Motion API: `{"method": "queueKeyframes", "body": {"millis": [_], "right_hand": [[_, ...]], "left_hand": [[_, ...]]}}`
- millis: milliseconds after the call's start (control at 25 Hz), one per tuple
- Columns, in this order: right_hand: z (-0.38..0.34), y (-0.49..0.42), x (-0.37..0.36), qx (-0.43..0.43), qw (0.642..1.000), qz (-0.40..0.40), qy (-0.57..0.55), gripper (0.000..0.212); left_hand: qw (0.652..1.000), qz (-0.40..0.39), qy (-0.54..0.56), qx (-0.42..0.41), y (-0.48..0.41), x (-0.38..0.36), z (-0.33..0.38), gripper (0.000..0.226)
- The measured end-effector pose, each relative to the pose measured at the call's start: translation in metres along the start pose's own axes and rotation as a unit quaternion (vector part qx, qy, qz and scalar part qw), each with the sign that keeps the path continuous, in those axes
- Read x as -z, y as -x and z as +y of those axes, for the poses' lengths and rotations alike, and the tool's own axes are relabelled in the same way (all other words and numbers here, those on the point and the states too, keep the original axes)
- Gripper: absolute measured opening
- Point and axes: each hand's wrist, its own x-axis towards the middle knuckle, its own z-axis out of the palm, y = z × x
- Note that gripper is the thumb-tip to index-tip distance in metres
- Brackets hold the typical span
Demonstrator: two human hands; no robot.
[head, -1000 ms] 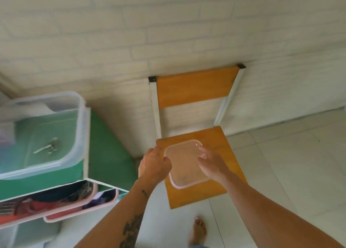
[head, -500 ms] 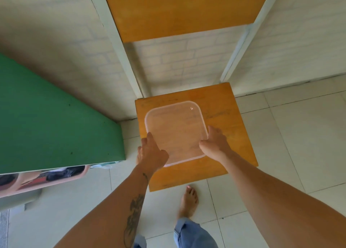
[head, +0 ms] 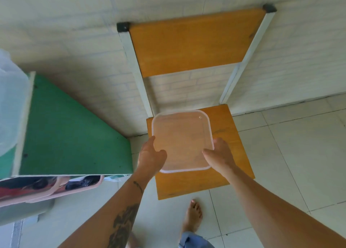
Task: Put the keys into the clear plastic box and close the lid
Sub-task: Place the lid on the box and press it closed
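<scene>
The clear square plastic lid (head: 182, 141) is held over the orange chair seat (head: 230, 154). My left hand (head: 150, 157) grips its near left edge with the thumb on top. My right hand (head: 219, 155) grips its near right edge the same way. A sliver of the clear plastic box (head: 8, 101) shows at the far left edge, on top of the green cabinet (head: 71, 133). The keys are out of view.
The wooden chair's backrest (head: 192, 41) stands against a white brick wall. Pink bins (head: 56, 187) with clothes stick out of the green cabinet at lower left. My bare foot (head: 192, 217) rests on the tiled floor below the chair.
The view has swung away from the box with the keys toward the chair. Both hands have slid to the lid's near edge, and the lid appears raised off the seat.
</scene>
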Motion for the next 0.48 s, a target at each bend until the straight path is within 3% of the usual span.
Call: {"method": "queueKeyframes", "body": {"millis": [160, 480], "right_hand": [[-0.057, 0.06, 0.029, 0.072, 0.995, 0.072, -0.01, 0.027], [-0.173, 0.18, 0.06, 0.188, 0.96, 0.201, -0.043, 0.035]], "left_hand": [[0.998, 0.047, -0.004, -0.037, 0.051, 0.068, 0.041, 0.073], [0.972, 0.123, -0.056, -0.194, 0.159, 0.208, 0.073, 0.068]]}}
